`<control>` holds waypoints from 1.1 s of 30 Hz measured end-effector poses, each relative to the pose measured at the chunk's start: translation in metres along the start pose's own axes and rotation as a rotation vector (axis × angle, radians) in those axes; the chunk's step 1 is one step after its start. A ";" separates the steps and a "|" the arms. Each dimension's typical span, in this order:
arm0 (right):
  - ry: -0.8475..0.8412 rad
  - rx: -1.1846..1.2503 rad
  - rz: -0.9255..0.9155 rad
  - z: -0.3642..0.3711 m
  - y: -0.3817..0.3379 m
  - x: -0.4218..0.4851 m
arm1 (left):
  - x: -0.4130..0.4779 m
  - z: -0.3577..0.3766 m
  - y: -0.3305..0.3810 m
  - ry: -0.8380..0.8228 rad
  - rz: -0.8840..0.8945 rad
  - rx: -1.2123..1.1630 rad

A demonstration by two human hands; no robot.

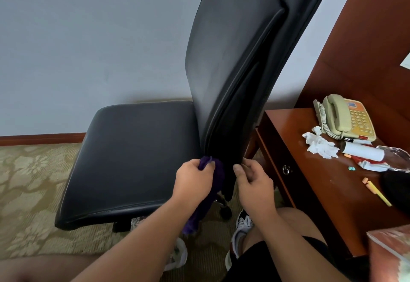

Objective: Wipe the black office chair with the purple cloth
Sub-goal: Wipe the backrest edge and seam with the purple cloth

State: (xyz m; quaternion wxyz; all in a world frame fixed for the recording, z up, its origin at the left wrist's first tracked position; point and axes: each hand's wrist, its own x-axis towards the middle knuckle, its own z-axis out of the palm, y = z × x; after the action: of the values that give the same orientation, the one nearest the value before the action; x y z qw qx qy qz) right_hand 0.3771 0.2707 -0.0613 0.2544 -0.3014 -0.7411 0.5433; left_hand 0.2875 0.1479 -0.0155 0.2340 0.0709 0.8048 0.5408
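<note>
A person crouched on a patterned carpet [28, 181] works at the side of a black office chair [133, 148], which stands against a pale wall [88, 37] with its seat to the left and its tall backrest [226, 70] rising to the top of the frame. The left hand [193, 179] clutches a purple cloth [216, 170], fingers curled round a bunched fold of it, and holds it at the corner where the seat meets the foot of the backrest. The rest of the cloth hangs down beside the forearm toward the floor. The right hand [253, 184] grasps the lower rear edge of the backrest just beside the cloth, its thumb laid against the black edge and its fingers curled in behind. A sneaker [243, 226] and a bare knee show below the arms. To the right of the chair stands a reddish wooden desk [310, 193], bearing a beige telephone [346, 117] with a coiled cord, a crumpled white tissue [319, 144], a white tube [363, 152] lying on its side and a yellow pen [377, 190] near the desk's front edge.
</note>
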 end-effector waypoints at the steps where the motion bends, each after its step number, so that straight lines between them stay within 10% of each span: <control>1: -0.001 0.000 0.000 0.000 0.000 -0.001 | 0.000 0.000 0.001 0.003 0.003 -0.006; 18: 0.025 0.020 0.068 0.002 0.003 0.003 | -0.021 -0.019 0.137 0.200 0.651 0.226; 33: 0.027 -0.079 0.056 0.001 -0.003 0.004 | -0.030 -0.016 0.181 0.177 0.707 0.264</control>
State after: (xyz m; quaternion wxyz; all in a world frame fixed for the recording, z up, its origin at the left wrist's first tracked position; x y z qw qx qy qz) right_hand 0.3736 0.2721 -0.0585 0.2372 -0.3391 -0.7497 0.5165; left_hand 0.2814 0.1965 0.1621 -0.0484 0.3265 0.8104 0.4840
